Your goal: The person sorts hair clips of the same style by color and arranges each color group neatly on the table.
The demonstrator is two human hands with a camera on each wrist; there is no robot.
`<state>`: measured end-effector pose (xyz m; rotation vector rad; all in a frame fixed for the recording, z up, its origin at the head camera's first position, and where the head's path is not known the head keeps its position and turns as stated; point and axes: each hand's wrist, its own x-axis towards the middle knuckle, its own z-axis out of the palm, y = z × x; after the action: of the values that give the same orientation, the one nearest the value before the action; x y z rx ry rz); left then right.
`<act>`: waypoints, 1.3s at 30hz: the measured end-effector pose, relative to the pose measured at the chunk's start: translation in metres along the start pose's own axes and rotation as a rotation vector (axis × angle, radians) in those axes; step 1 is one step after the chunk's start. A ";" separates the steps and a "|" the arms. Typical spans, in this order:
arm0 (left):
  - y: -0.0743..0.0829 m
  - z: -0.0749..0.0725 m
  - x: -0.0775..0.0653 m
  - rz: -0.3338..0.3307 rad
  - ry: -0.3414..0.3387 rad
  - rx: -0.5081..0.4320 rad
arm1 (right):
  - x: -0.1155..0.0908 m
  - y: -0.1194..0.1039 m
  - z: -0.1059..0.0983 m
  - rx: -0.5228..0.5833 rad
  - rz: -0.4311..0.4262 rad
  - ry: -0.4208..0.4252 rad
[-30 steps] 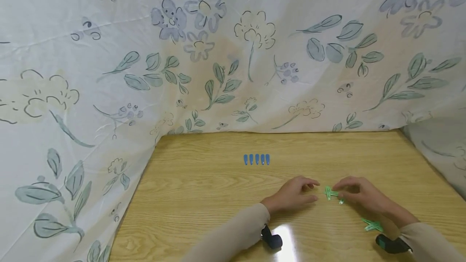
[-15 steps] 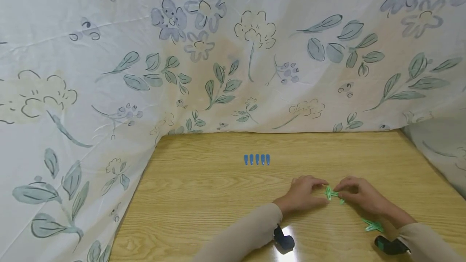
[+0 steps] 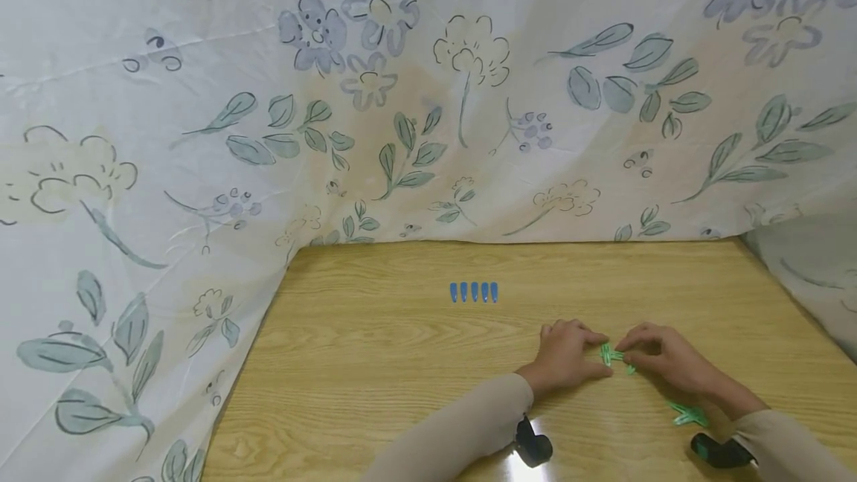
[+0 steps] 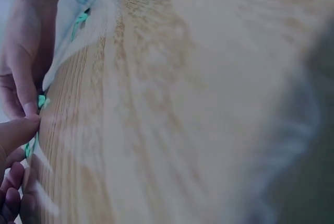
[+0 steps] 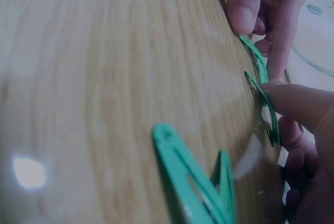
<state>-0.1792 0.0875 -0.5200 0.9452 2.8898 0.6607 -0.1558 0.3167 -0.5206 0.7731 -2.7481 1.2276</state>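
Observation:
In the head view, my left hand (image 3: 567,355) has its thumb and forefinger at the two ends of a green snap hair clip (image 3: 605,354), gripping it lengthwise. My right hand (image 3: 663,355) pinches a second green hair clip (image 5: 270,110) that lies crosswise against the first. A bit of green (image 3: 631,369) shows just under the right fingers, partly hidden. Nearer the right wrist, more green hair clips (image 3: 687,414) lie crossed on the table; the right wrist view has them large (image 5: 190,177). The left wrist view shows both hands only at its left edge.
Several blue hair clips (image 3: 474,292) lie in a neat row farther back on the wooden table (image 3: 361,363). Floral cloth (image 3: 469,110) hangs behind the table and along its sides. Each wrist wears a black camera (image 3: 533,445).
My left hand has moved right, and its thumb and forefinger have closed in on the ends of the green hair clip. The right hand stays nearly in place, still pinching its clip.

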 end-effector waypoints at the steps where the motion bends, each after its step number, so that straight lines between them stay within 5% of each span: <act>1: 0.001 0.000 0.000 -0.005 -0.001 -0.002 | 0.000 0.000 0.000 -0.002 0.001 0.000; 16: 0.006 -0.007 0.005 -0.055 -0.033 -0.040 | 0.002 -0.001 -0.002 0.004 -0.005 -0.005; 25: 0.005 -0.002 0.004 -0.036 0.018 -0.090 | 0.004 0.002 -0.003 0.026 -0.035 0.002; 39: 0.002 -0.001 0.003 0.022 -0.003 -0.203 | 0.004 0.002 -0.002 0.023 -0.039 0.005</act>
<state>-0.1811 0.0902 -0.5179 0.9505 2.7462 0.9323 -0.1608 0.3181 -0.5197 0.8198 -2.7061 1.2537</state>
